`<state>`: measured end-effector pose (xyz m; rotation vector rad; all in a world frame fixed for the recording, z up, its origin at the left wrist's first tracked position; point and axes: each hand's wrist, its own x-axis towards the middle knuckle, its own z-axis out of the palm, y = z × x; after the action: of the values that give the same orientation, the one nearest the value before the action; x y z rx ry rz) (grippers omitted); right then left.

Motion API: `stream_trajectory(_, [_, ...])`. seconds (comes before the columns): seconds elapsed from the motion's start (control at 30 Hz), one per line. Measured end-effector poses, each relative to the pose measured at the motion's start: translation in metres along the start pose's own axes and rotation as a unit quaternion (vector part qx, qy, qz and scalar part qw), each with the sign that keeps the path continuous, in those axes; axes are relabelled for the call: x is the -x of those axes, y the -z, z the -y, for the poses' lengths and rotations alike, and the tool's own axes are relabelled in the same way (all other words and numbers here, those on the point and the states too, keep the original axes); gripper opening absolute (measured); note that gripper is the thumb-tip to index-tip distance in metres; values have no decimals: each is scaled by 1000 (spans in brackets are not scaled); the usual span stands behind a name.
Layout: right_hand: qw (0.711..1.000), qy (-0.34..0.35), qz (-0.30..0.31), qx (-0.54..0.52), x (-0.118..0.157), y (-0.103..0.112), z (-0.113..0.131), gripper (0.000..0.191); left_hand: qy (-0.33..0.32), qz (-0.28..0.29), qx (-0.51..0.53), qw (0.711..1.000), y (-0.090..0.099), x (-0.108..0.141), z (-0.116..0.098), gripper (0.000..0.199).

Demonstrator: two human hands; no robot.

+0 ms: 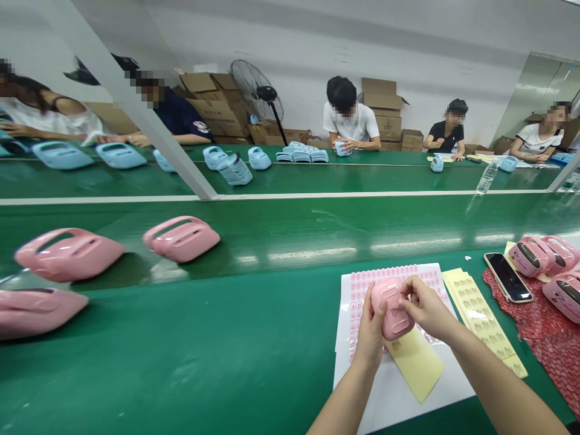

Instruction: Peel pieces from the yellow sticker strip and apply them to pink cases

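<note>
My left hand [372,331] is closed around the side of a small pink plastic casing [399,325], holding it up over the bench. Against the casing's upper right, my right hand [425,307] has its fingers pinched together; whatever is between them is too small to make out. Below both hands lies a white sheet with rows of small pink stickers [362,279]. A yellow backing strip [417,370] rests on its lower part, partly under the casing. More yellow sticker strips [484,323] lie just right of my right hand.
A phone [508,278] and several pink casings [531,255] sit on red bubble wrap [550,350] at right. Larger pink shells [181,238] stand at left. Beyond a white rail [290,196], co-workers handle blue casings [259,158]. A clear bottle [487,177] stands there.
</note>
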<state>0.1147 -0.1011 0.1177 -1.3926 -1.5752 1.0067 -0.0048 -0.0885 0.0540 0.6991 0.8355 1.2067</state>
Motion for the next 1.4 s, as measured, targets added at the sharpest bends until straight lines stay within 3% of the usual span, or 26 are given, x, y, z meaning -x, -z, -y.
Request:
stream_trajectory(0.13, [998,14,-25,61,1,-4,-2,8,10,21,11,1000,0,1,-1,79])
stream_trajectory(0.2, [990,61,-48,115,2,-7,-6,7,11,20,10,1000,0,1,-2,80])
stream_trajectory(0.37, [919,234,-139,284,5,-17,-18,17,19,10,-30,999,2,5,-4,92])
stream_trajectory(0.43, [902,259,-157,308,6,-19,-19,20,27,11,-45,999,2,7,-6,96])
stream_trajectory(0.53, [900,275,-176,289,8,-18,-17,20,32,5,-35,999,1,9,-9,93])
stream_trajectory(0.63, [918,263,-215,205,12,-14,-14,15,26,-10,-6,1000,-1,8,-10,88])
stream_trajectory(0.77, [955,149,-244,74,19,-8,-18,6,26,-41,43,998,7,5,-11,74])
stream_trajectory(0.9, [989,6,-135,53,25,-15,-40,7,107,-38,160,981,23,2,-14,66])
stream_trajectory(1.03, [989,-64,-46,125,29,-34,-66,15,135,-47,267,953,38,0,-14,53])
stream_trajectory(1.13, [975,-26,-45,216,30,-50,-80,21,136,-19,307,942,48,-1,-9,48])
stream_trajectory(1.27, [930,97,-62,348,32,-63,-91,19,123,21,336,933,62,-2,-1,47])
stream_trajectory(1.4, [925,117,-125,339,36,-46,-93,26,149,6,306,940,67,-2,3,43])
